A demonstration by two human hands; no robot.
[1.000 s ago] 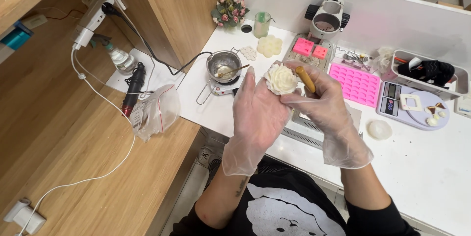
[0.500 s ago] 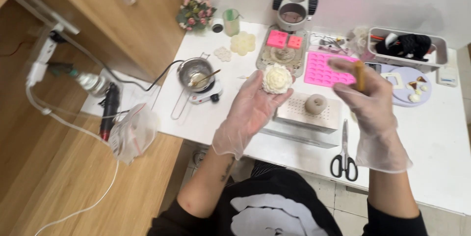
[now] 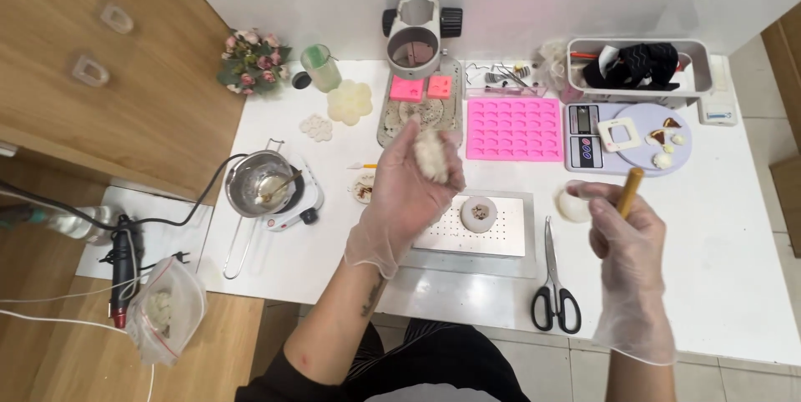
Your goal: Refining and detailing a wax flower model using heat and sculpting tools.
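A small craft workshop, this: a white worktable [image 3: 734,285] crowded with a pink silicone mould [image 3: 513,128], a digital scale [image 3: 622,139], a melting pot [image 3: 254,185] on its little hotplate, scissors [image 3: 555,285], and a tool tray [image 3: 638,68] behind.

White table [image 3: 734,285] bears scissors [image 3: 554,285], pink mould [image 3: 512,128], scale [image 3: 626,138].

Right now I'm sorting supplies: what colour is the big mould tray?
Pink mould tray, clearest in the head view.

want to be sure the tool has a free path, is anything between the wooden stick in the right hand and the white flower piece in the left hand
Nothing visible: only open air above the perforated board separates the wooden stick in the right hand from the white flower piece on the left hand.
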